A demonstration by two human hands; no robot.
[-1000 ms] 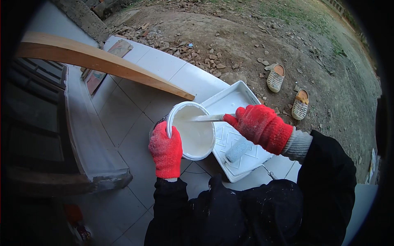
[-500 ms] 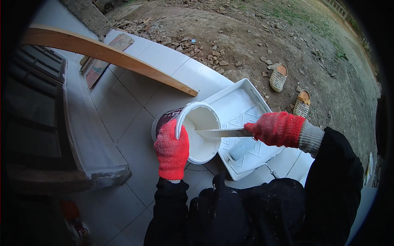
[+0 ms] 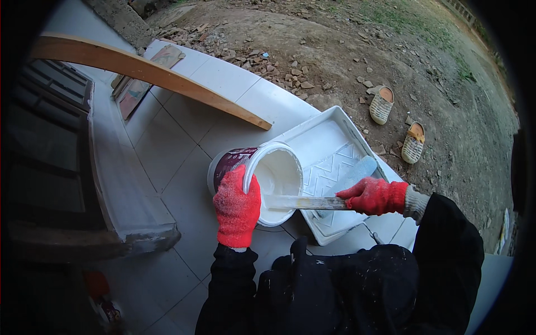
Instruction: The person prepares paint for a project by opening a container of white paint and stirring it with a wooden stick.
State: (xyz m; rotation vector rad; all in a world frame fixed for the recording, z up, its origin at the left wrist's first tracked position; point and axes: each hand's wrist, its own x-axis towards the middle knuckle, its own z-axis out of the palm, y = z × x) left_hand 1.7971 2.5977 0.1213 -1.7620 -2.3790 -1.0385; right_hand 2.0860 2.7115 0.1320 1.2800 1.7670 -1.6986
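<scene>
Outdoors — pale tiles (image 3: 181, 170) around the bucket (image 3: 235, 159), stony dirt (image 3: 335, 47) beyond.

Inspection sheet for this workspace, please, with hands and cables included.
Surface: glossy pale floor tiles.
Job's things: round white bucket with maroon label, tilted; flat pale stick reaching into it; white ribbed tray; pale blue cylindrical roller on the tray.
Clutter: long brown wooden beam crossing over the tiles.
Hands: red-gloved left hand grips the bucket's rim; red-gloved right hand holds the stick.
Cables: nothing seen.
Surroundings: brown dirt ground with stone rubble; two cream perforated clogs.
</scene>
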